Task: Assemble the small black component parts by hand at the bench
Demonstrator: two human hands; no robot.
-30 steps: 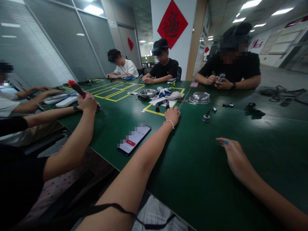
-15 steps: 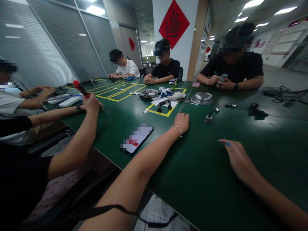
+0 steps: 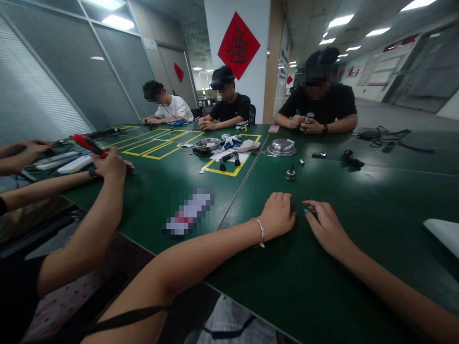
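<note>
We have drawn our left hand (image 3: 278,215) back from beside the yellow-taped square (image 3: 229,162), where it lay a second ago, to the near part of the counter (image 3: 322,296). It now rests fingers-down just beside our right hand (image 3: 324,227), which has slid a little toward it, so the fingertips almost meet. Our view has swung right, and a white object (image 3: 444,232) now shows at the right edge.

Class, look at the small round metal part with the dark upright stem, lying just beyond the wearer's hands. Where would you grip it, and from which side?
Grip the upright stem of the metal part from above; the flat round base sits low on the green table, offering little purchase.
</note>
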